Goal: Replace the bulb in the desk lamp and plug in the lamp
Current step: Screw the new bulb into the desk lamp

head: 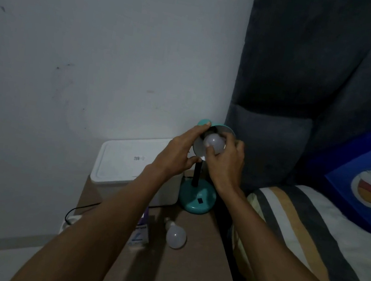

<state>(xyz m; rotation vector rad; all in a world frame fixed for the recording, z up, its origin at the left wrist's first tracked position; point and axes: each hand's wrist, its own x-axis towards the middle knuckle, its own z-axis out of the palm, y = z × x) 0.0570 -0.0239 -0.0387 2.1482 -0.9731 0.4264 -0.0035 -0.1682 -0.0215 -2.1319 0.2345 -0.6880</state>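
1. Two hands work at the teal desk lamp (197,196): left hand (177,156) grips its shade (199,147).
2. Right hand (224,163) pinches the bulb (214,142) inside the shade; smooth, light, fragile, best held round its dome.
3. A spare bulb (175,235) lies before the lamp's base.

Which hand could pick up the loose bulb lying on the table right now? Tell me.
Probably neither at once: the right hand grips the bulb in the lamp and the left hand steadies the shade. The loose bulb lies unobstructed below the left forearm.

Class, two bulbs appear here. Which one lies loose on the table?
The near bulb, on its side beside the small box. The other bulb sits in the lamp shade, gripped by the right hand.
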